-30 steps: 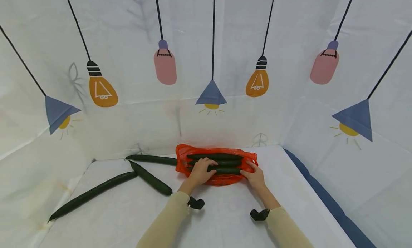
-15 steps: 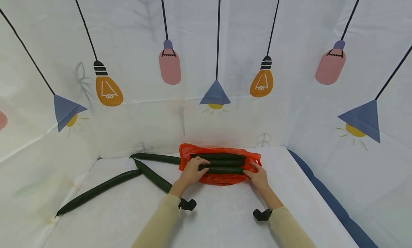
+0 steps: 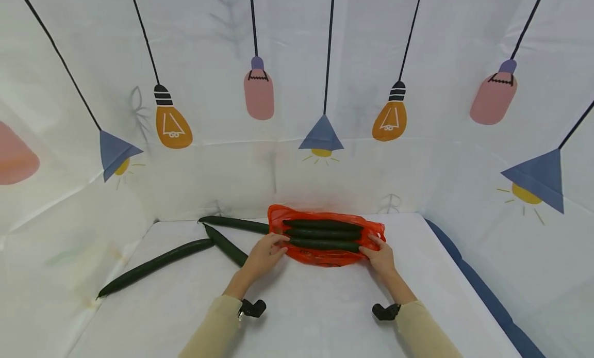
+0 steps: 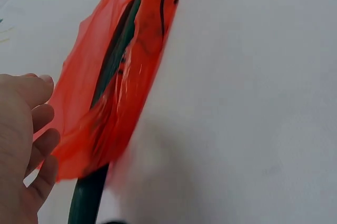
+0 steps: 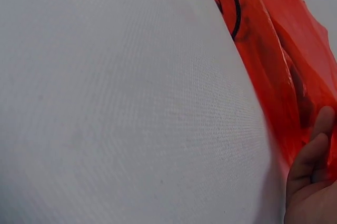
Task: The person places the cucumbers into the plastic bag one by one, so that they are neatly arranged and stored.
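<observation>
Three dark green cucumbers (image 3: 322,234) lie side by side on a red plastic bag (image 3: 320,258), whose edges rise around them. At the bag's left end is my left hand (image 3: 263,255), its fingers loosely bent beside the red film in the left wrist view; no cucumber is in its grasp. My right hand (image 3: 381,257) holds the bag's right end, thumb and fingers on the film by the cucumber tips. In the right wrist view, part of that hand is cut off by the frame.
Three more cucumbers lie loose to the left: a long one (image 3: 155,265), a slanted one (image 3: 226,246) partly behind the left hand, and one at the back (image 3: 236,223) reaching the bag. White walls with printed lamps enclose the white table (image 3: 320,316). Blue padding (image 3: 484,286) borders its right side.
My left hand has slid left off the cucumbers to the bag's left end. My right hand stays at the bag's right end. The head view has turned slightly left.
</observation>
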The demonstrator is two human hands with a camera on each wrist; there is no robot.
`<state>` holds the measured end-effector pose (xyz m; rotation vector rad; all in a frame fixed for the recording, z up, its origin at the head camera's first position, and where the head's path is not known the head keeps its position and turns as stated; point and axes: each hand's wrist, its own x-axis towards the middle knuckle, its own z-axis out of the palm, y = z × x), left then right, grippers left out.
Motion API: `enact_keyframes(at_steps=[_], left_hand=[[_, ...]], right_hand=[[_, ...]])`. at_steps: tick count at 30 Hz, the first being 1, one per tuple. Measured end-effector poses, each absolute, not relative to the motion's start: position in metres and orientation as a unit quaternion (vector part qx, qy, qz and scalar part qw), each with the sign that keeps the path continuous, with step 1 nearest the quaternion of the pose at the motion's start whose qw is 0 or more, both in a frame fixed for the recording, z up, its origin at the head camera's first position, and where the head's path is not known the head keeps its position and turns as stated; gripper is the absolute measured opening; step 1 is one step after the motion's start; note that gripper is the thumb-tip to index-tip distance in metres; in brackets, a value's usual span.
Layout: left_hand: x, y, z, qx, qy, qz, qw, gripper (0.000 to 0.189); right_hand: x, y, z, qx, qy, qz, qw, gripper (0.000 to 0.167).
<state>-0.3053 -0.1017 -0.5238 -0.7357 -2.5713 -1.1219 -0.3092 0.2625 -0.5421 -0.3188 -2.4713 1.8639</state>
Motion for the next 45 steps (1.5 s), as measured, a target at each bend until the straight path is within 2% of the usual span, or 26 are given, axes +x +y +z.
enact_keyframes(at_steps=[5, 12, 17, 26, 38, 45], left_hand=[[-0.294, -0.126, -0.525, -0.241, -0.882, -0.381, 0.137, 0.022], [-0.279, -0.164, -0.533, -0.196, -0.898, -0.37, 0.133, 0.025], [-0.281, -0.192, -0.538, -0.191, -0.903, -0.351, 0.161, 0.026], [-0.287, -0.245, -0.527, -0.167, -0.926, -0.3, 0.158, 0.029], [-0.275, -0.337, -0.516, -0.13, -0.937, -0.265, 0.185, 0.035], [-0.263, -0.376, -0.517, -0.084, -0.95, -0.246, 0.175, 0.042]], right_hand=[[-0.31, 0.264, -0.544, -0.103, -0.792, 0.601, 0.013, 0.06], [-0.307, 0.265, -0.548, -0.106, -0.798, 0.594, 0.011, 0.059], [-0.304, 0.272, -0.546, -0.104, -0.802, 0.588, 0.012, 0.06], [-0.301, 0.284, -0.544, -0.116, -0.801, 0.588, 0.001, 0.065], [-0.307, 0.268, -0.544, -0.106, -0.804, 0.585, 0.003, 0.064], [-0.31, 0.262, -0.543, -0.104, -0.807, 0.581, -0.006, 0.063]])
